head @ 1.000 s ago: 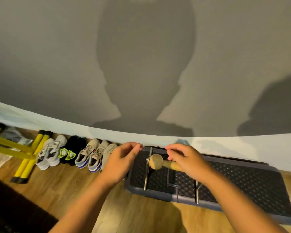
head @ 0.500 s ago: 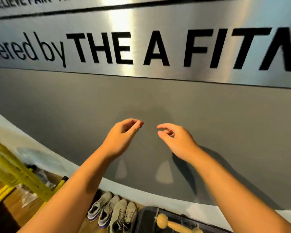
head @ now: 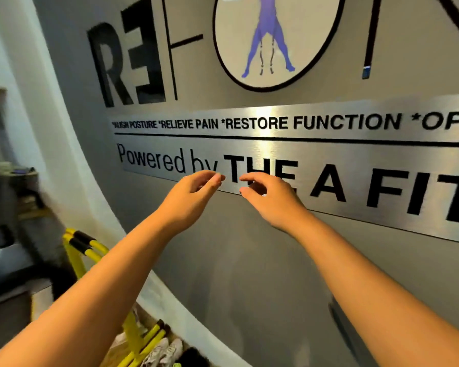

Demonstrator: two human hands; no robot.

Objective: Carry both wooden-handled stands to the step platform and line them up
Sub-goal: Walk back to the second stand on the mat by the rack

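Head view, largest first: grey wall (head: 223,274) fills the frame behind both hands. Brushed-metal sign (head: 316,154) with black lettering runs directly behind the fingers; round logo panel (head: 273,38) with a purple figure sits well above them. Yellow hurdles (head: 82,250) stand low and to the left of the fingers, and sneakers (head: 161,352) lie far below them at the frame's bottom edge.

Left hand (head: 190,193): raised, fingers loosely curled and apart, holding nothing. Right hand (head: 269,194): same, fingers (head: 252,177) bent, parted, nothing held. Fingertips of the two hands are near each other, not touching.

Wooden-handled stands and step platform: neither in view; the camera is tilted above floor level.

Judgement: both hands are free, so the carrying appears finished and the step in hand is the line-up check. Next move calls for looking back down to the platform and confirming that the stands sit parallel.
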